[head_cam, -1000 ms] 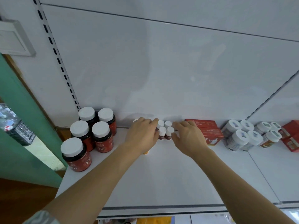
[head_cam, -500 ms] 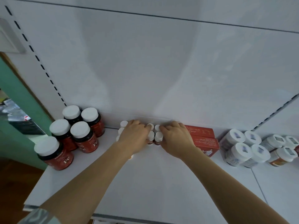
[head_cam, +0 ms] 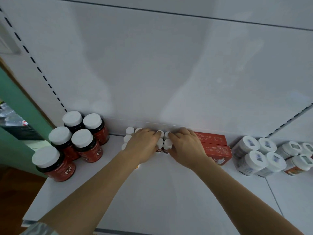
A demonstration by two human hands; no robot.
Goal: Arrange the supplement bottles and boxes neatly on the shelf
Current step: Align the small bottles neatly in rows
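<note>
Small white-capped bottles [head_cam: 164, 141] clustered at the back of the white shelf [head_cam: 152, 192], against the rear panel, with dark red bodies just visible below the caps. Flanked on both sides by hands. Left hand [head_cam: 143, 146] laid over the left part of the cluster, fingers curled down onto the caps, a few caps poking out past its far side; grip closed around those bottles as far as could be told, though the fingertips were hidden. Right hand [head_cam: 186, 146] pressed against the right side of the cluster, fingers [head_cam: 172, 136] bent over the nearest caps and touching them, thumb low beside the front bottle.

Just right of the small bottles, touching the right hand's back: two red boxes [head_cam: 215, 146] lying flat, one behind the other. Further right of the small bottles, well apart: a group of white jars [head_cam: 259, 158] with printed lids, tilted in the wide-angle view, and beside them more white-lidded bottles with orange labels [head_cam: 298, 164]. Left of the small bottles, near but not touching: five large dark bottles [head_cam: 81, 143] with red labels marked "Fe" and white caps, standing upright, the foremost one alone near the shelf's front left corner. Beyond those, a green wall [head_cam: 15, 106].
</note>
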